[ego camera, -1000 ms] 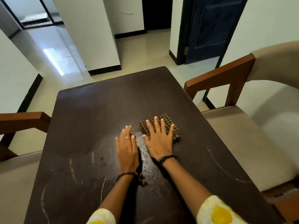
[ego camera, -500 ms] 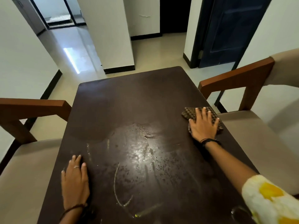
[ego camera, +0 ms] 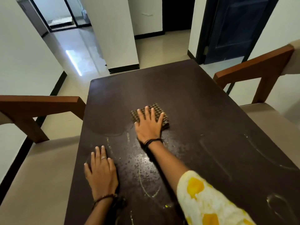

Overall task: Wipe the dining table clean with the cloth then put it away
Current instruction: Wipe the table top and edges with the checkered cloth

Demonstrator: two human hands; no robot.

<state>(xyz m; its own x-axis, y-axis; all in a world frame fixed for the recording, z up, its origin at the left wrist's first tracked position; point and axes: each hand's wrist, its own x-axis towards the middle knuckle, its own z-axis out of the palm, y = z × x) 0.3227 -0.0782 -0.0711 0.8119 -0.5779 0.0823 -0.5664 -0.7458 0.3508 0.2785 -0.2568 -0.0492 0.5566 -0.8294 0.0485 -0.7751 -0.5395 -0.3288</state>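
Note:
A dark brown dining table (ego camera: 203, 111) fills the middle of the view, with wet streaks and droplets on its near half. A folded brown checked cloth (ego camera: 158, 111) lies flat near the table's centre. My right hand (ego camera: 148, 125) presses down on the cloth with fingers spread, covering most of it. My left hand (ego camera: 101, 172) rests flat on the table near its left edge, palm down, holding nothing.
A cushioned chair with a wooden armrest (ego camera: 40, 103) stands at the table's left side, and another chair (ego camera: 253, 69) at the right. Beyond the far edge are a tiled floor, a white pillar (ego camera: 113, 33) and a dark blue door (ego camera: 235, 28).
My right hand has slid the cloth from the table's right edge back to the centre. My left hand has shifted slightly forward and inward on the left side.

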